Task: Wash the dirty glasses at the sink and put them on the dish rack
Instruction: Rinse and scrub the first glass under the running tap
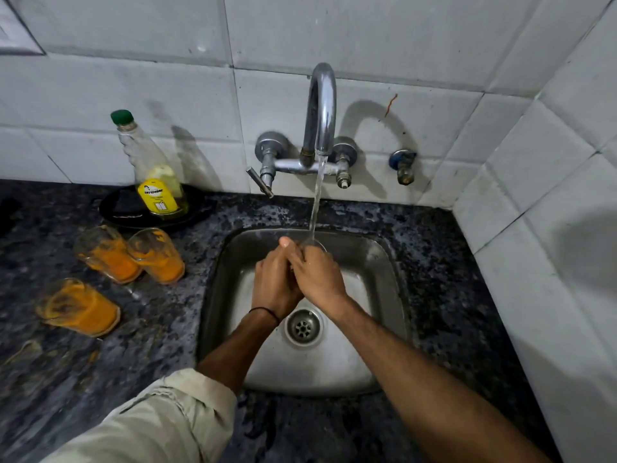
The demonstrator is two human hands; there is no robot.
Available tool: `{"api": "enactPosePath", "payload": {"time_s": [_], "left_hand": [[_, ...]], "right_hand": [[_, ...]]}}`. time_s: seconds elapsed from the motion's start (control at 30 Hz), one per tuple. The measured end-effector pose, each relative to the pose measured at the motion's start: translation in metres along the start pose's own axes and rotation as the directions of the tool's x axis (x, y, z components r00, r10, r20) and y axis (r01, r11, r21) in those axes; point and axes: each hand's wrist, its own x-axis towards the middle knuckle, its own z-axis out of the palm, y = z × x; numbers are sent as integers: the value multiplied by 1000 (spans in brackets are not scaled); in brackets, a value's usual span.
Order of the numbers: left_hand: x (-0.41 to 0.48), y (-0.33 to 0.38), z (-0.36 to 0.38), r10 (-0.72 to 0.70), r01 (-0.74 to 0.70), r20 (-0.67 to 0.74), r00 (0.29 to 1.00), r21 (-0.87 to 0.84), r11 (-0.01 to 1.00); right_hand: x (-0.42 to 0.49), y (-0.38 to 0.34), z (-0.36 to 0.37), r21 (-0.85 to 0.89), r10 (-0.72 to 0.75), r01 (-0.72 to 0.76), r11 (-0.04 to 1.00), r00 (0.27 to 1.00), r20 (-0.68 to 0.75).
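Over the steel sink point(384, 262), my left hand point(273, 285) and my right hand point(320, 275) are pressed together around a clear glass point(315, 242). Only its rim shows past my fingers, right under the running stream of water point(317, 202) from the tap point(322, 105). Fingers of both hands curl around the glass; the rest of it is hidden. Three dirty glasses smeared with orange residue stand on the dark counter to the left: two side by side point(107, 253) point(157, 255) and one nearer to me point(78, 305).
A dish soap bottle point(155, 175) with a green cap stands on a black plate point(117, 212) behind the dirty glasses. The sink drain point(303, 326) lies below my hands. Tiled walls close off the back and right. No dish rack is in view.
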Motion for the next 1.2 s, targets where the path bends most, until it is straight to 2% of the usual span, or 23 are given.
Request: {"api": "enactPosePath", "payload": {"time_s": [0.03, 0.1, 0.13, 0.17, 0.23, 0.3, 0.33, 0.4, 0.47, 0.53, 0.6, 0.63, 0.7, 0.73, 0.8, 0.83, 0.87, 0.9, 0.97, 1.0, 1.03, 1.1, 1.2], "left_hand": [[1, 0, -3, 34, -37, 40, 999, 74, 997], [6, 3, -16, -5, -36, 260, 965, 155, 987], [11, 6, -25, -75, -12, 413, 908, 203, 979], [18, 8, -33, -145, -13, 553, 820, 271, 963], [31, 11, -45, -247, -79, 747, 618, 371, 925], [39, 12, -53, -338, -2, 822, 459, 381, 925], [40, 13, -54, -379, 84, 832, 405, 379, 922], [39, 14, -53, -467, 210, 820, 331, 419, 883], [35, 12, -54, -514, 249, 802, 304, 454, 856], [30, -1, -53, -495, 277, 812, 308, 421, 863], [20, -20, -49, -429, 387, 847, 313, 298, 872], [12, -29, -45, -365, 482, 874, 322, 181, 858], [-6, -41, -33, -218, 671, 888, 406, -128, 730], [-12, -44, -27, -158, 727, 869, 468, -277, 628], [-21, -41, -19, -61, 734, 809, 584, -494, 467], [-21, -36, -16, -46, 700, 767, 640, -558, 446], [-18, -29, -15, -73, 641, 705, 705, -590, 492], [-14, -21, -13, -129, 566, 624, 771, -578, 588], [-2, -8, -8, -241, 395, 402, 884, -363, 844], [3, -2, -6, -237, 302, 276, 932, -225, 926], [6, 1, -4, -207, 236, 181, 961, -155, 959], [8, 3, -3, -185, 198, 86, 979, -190, 962], [6, 2, -10, -183, 200, 84, 980, -331, 922]], "right_hand": [[2, 3, -1, 47, 19, -19, 999, 1000, 5], [7, 11, -6, 242, 114, -126, 962, 992, 62], [8, 16, -5, 378, 191, -218, 900, 976, 107], [8, 24, -4, 503, 289, -327, 800, 945, 154], [4, 42, 3, 668, 483, -534, 518, 827, 286], [-5, 56, 17, 687, 580, -678, 260, 679, 450], [-10, 61, 24, 656, 597, -732, 184, 614, 517], [-18, 62, 38, 594, 603, -798, 99, 524, 602], [-20, 61, 45, 564, 583, -815, 131, 524, 621], [-14, 57, 42, 551, 557, -787, 277, 599, 575], [-4, 50, 32, 485, 501, -667, 565, 745, 441], [1, 44, 27, 419, 413, -551, 722, 829, 378], [8, 30, 17, 197, 193, -267, 943, 924, 329], [10, 22, 12, 84, 99, -135, 987, 936, 339], [12, 12, 4, -13, -27, 34, 999, 929, 368], [12, 8, -1, -17, -62, 74, 997, 929, 364], [13, 7, -4, -32, -85, 102, 994, 935, 343], [14, 5, -6, -71, -100, 127, 989, 950, 296], [14, -1, -8, -190, -98, 129, 973, 982, 164], [13, -4, -8, -225, -92, 116, 967, 989, 114], [14, -5, -7, -236, -86, 107, 966, 992, 96], [11, -4, -12, -234, -127, 159, 959, 981, 143], [8, 7, -38, -246, -275, 358, 901, 908, 316]]}}
